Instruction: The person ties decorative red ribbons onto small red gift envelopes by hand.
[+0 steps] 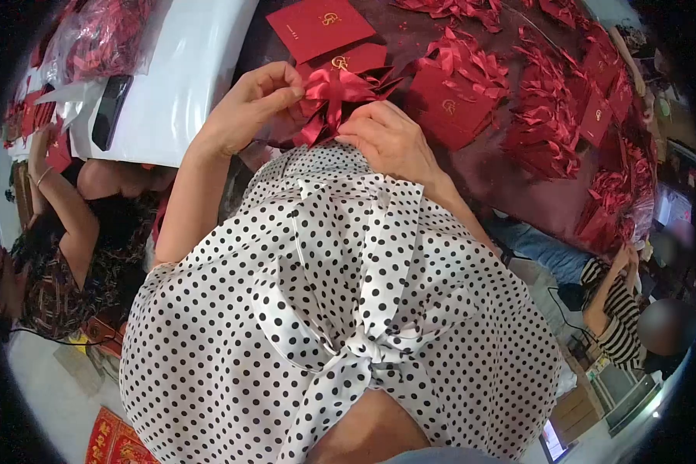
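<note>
My left hand (257,103) pinches a loop of a red satin ribbon bow (334,97) between thumb and fingers. My right hand (390,135) grips the same bow from the right, fingers curled over its lower part. The bow sits just above my polka-dot blouse (340,309), at the table's near edge. Right behind it lies a red envelope with a gold emblem (348,60); a second red envelope (317,25) lies farther back.
Many red ribbon bows and envelopes (549,108) cover the dark table to the right. A white surface (185,77) at left carries a black phone (110,108) and a bag of red ribbons (104,35). One person sits at left (69,232), another at right (619,301).
</note>
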